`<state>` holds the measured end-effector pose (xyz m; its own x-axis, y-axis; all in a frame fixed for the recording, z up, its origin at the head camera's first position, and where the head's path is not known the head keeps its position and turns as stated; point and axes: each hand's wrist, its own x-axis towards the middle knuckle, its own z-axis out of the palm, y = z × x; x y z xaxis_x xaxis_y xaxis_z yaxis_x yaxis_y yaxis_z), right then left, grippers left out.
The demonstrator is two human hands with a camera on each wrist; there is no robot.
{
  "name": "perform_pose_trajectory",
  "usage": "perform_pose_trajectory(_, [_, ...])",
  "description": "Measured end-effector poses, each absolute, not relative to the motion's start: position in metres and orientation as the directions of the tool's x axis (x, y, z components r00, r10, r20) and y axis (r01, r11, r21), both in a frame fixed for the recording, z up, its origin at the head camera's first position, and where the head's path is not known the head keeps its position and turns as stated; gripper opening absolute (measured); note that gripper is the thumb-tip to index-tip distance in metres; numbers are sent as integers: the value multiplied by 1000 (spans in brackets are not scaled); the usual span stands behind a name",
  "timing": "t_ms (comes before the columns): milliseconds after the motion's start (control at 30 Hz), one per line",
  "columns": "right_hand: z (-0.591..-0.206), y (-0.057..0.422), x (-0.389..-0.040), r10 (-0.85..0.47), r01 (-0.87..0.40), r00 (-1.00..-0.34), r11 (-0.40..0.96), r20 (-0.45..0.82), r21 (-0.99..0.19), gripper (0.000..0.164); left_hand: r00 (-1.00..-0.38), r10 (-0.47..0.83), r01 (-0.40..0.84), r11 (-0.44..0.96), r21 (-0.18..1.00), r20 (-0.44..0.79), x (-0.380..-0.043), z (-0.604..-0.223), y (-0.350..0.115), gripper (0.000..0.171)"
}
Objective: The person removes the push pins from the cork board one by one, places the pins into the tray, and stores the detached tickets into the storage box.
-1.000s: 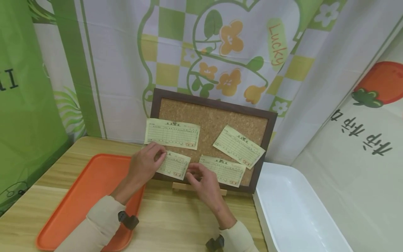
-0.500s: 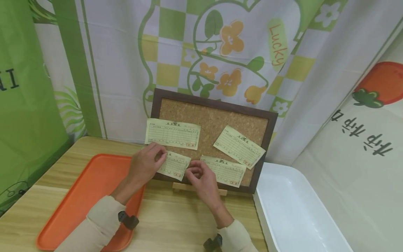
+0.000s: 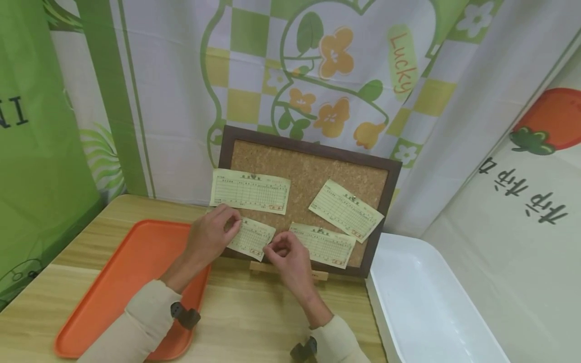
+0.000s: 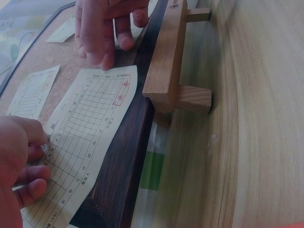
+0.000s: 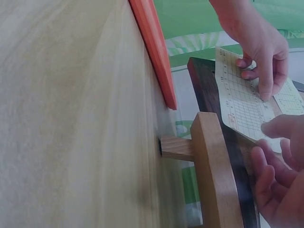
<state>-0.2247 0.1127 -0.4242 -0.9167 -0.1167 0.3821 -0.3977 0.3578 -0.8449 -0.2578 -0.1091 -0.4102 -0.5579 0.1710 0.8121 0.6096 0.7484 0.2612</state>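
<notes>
A pale yellow receipt slip [image 3: 252, 238] lies against the lower left of a framed corkboard [image 3: 272, 156]. At its upper edge my left hand [image 3: 211, 232] pinches with thumb and forefinger; whether a pin sits under the fingertips is hidden. My right hand [image 3: 292, 259] holds the slip's right edge between thumb and fingers, as the right wrist view also shows at the paper's edge. Three more slips hang on the board, each with a small pin near its top: an upper left slip [image 3: 249, 192], a tilted right slip [image 3: 346, 210] and a lower right slip [image 3: 324, 247].
A wooden stand [image 4: 166, 52] props the board on the wood-grain table [image 3: 245, 322]. To the left lies an orange tray [image 3: 131, 272], partly beneath my left forearm. A deep white tray [image 3: 431, 292] stands at right. Behind hangs a printed curtain [image 3: 172, 101].
My right hand has shifted slightly left and its fingers have drawn closer together at the slip's edge. My left hand stays at the slip's upper edge.
</notes>
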Motion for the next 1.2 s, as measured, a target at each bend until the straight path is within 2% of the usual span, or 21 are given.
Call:
perform_pose_trajectory(233, [-429, 106, -225, -98, -454, -881, 454, 463, -767, 18, -547, 183, 621, 743, 249, 817, -258, -410, -109, 10])
perform_pose_trajectory(500, [-429, 103, -223, -98, -424, -890, 540, 446, -727, 15, -541, 191, 630, 737, 244, 819, -258, -412, -110, 11])
perform_pose_trajectory(633, [-429, 104, -223, -120, -425, -884, 608, 451, -670, 16, -536, 195, 634, 735, 240, 821, -258, -412, -110, 11])
perform_pose_trajectory(800, [-426, 107, -222, -95, -441, -846, 679, 525, -587, 16, -547, 199, 638, 728, 252, 813, -257, -412, -110, 10])
perform_pose_trajectory(1000, [-418, 112, -226, -82, -495, -790, 671, 607, -553, 20, -554, 192, 637, 724, 265, 810, -256, -412, -111, 12])
perform_pose_trajectory(1200, [-414, 112, -227, -86, -509, -793, 637, 603, -579, 24, -551, 205, 644, 721, 256, 809, -256, -413, -113, 13])
